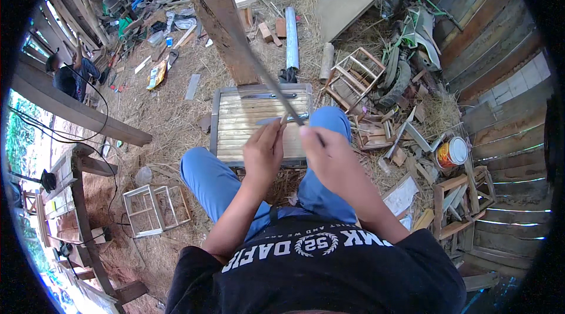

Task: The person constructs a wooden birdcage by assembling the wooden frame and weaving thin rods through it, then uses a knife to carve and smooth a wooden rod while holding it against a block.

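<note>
My right hand [323, 148] is closed round the handle of a long, narrow blade like a machete [273, 83], which slants up and to the left and is smeared by motion. Just left of it, the fingers of my left hand [263, 148] pinch a small, pale sliver of wood [284, 118], close to the blade's lower part; whether the two touch I cannot tell. Beneath both hands, between my knees, stands a low slatted wooden table [235, 128]. On its slats lie a knife [268, 121], partly hidden by my hands, and a dark, slim tool [268, 96] near the far edge.
A wooden post [220, 14] rises beyond the table. Small wooden frames [156, 211] lie at left, with another frame [356, 78] at right. A paint bucket [452, 152] stands by the plank wall. Another person [73, 75] sits far left. Straw and wood scraps litter the ground.
</note>
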Tool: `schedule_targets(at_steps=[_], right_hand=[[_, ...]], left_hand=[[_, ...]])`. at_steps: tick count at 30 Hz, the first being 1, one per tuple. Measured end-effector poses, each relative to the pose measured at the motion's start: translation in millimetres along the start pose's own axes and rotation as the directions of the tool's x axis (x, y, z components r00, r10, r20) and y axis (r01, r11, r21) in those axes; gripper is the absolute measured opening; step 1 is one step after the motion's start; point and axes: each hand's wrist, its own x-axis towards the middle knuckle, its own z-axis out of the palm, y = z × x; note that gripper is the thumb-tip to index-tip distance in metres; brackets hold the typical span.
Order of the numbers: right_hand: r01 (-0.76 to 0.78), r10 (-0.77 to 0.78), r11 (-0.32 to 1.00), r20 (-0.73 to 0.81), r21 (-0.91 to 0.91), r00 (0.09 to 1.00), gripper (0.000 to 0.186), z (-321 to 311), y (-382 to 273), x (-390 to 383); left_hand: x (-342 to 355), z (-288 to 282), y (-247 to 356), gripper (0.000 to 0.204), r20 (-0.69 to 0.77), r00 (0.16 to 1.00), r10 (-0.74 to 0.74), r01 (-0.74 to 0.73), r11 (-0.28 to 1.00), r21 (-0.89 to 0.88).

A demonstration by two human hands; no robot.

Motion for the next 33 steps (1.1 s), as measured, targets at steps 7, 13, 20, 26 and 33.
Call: schedule_targets(at_steps=[7, 13, 20, 26, 33], right_hand=[[-0.062, 0.062, 0.998, 0.005, -0.027, 0.998, 0.048, 6, 2, -4], [-0.088, 0.088, 0.996, 0.055, 0.005, 0.995, 0.053, -9, -25, -17], [-0.084, 0.084, 0.996, -0.002, -0.025, 0.996, 0.052, 15, 13, 6], [-0.07, 0.07, 0.998, -0.041, 0.004, 0.997, 0.054, 7, 19, 7], [-0.068, 0.066, 0.995, -0.028, -0.076, 0.997, 0.054, 13, 12, 5]], left_hand=[[-7, 2, -2, 0.021, -0.092, 0.995, 0.035, -0.038, 0.999, -0.034], [7, -19, 28, 0.019, -0.103, 0.995, -0.009, 0.002, 0.998, -0.064], [-12, 0, -6, 0.018, -0.025, 0.991, -0.13, 0.127, 0.987, -0.097], [4, -33, 12, 0.016, -0.162, 0.986, -0.036, -0.003, 0.972, -0.235], [43, -52, 35, 0.013, -0.078, 0.996, 0.048, -0.062, 0.981, -0.185]])
